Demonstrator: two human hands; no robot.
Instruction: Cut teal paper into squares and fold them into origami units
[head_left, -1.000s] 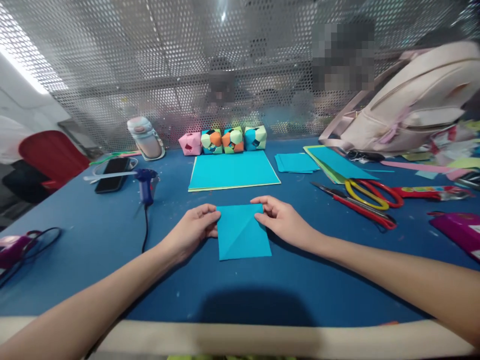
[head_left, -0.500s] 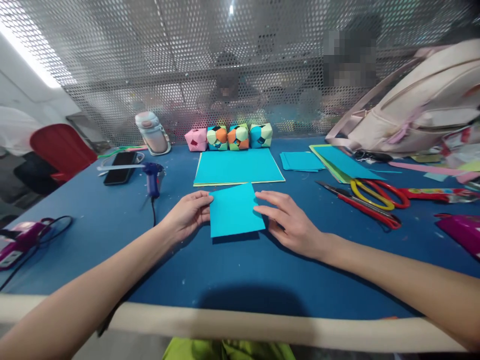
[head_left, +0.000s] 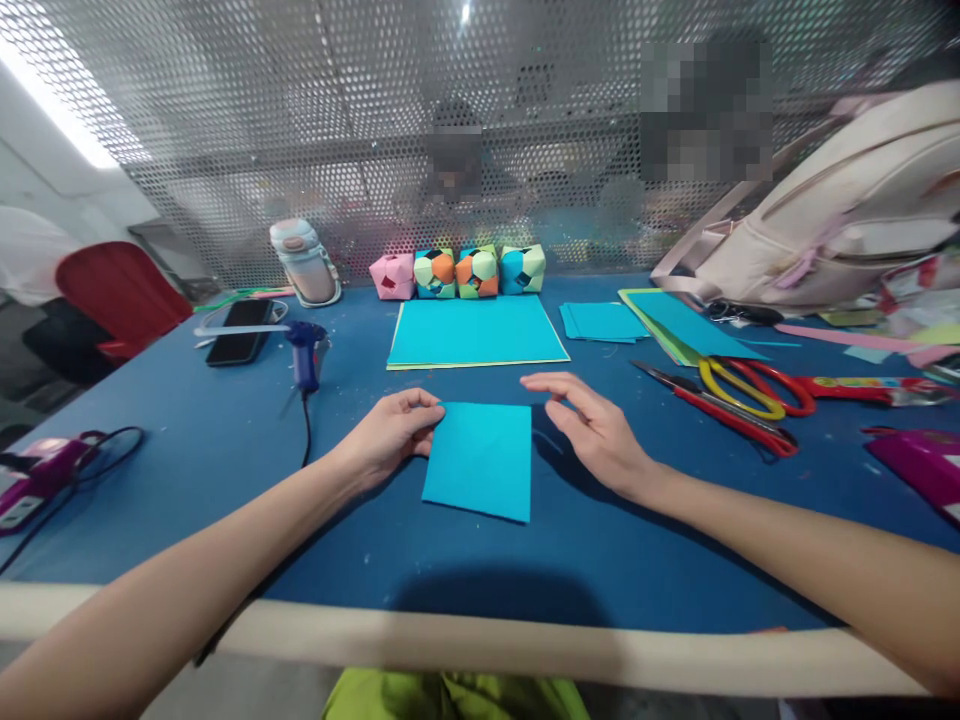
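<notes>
A square of bright blue paper (head_left: 481, 462) is pinched at its upper left corner by my left hand (head_left: 397, 428), thumb on top and fingers underneath. My right hand (head_left: 592, 425) hovers just right of the square, apart from it, with its fingers extended and holding nothing. Beyond them lies a larger stack of blue sheets (head_left: 478, 334) with a pale yellow edge showing below. Smaller blue squares (head_left: 602, 322) lie to its right.
Several folded paper balls (head_left: 456, 274) line the back by a perforated metal screen (head_left: 360, 130). A glue gun (head_left: 305, 355), phone (head_left: 240, 332) and bottle (head_left: 304, 262) stand left. Scissors (head_left: 739, 390), a craft knife (head_left: 720, 412) and a backpack (head_left: 840, 210) are right.
My right hand has let go of the blue square and moved slightly right. The square has turned and come lower, nearer the front edge, still in my left hand.
</notes>
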